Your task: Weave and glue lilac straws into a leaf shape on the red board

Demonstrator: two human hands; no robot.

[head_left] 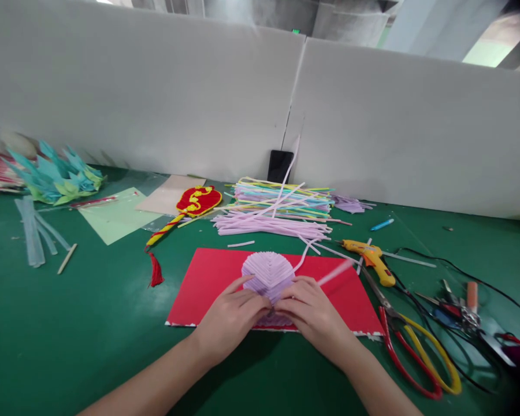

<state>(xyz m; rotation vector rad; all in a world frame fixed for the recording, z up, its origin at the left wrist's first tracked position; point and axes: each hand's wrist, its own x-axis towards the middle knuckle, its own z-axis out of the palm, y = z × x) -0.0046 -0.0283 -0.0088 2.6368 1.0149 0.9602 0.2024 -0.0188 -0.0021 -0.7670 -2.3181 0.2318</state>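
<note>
both hands are pressing on a lilac fan-shaped piece (268, 276) lying on a red sheet (208, 277): left hand (229, 315) fingers together on its lower edge, right hand (314, 312) pinching a pale strip (335, 271).

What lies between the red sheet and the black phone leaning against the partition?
In the head view, a pile of pastel craft strips fills most of the stretch between the red sheet and the black phone.

Left hand (230, 316) and right hand (312, 312) are held close together, palms down, fingers bent; both forearms are angled inward.
</note>
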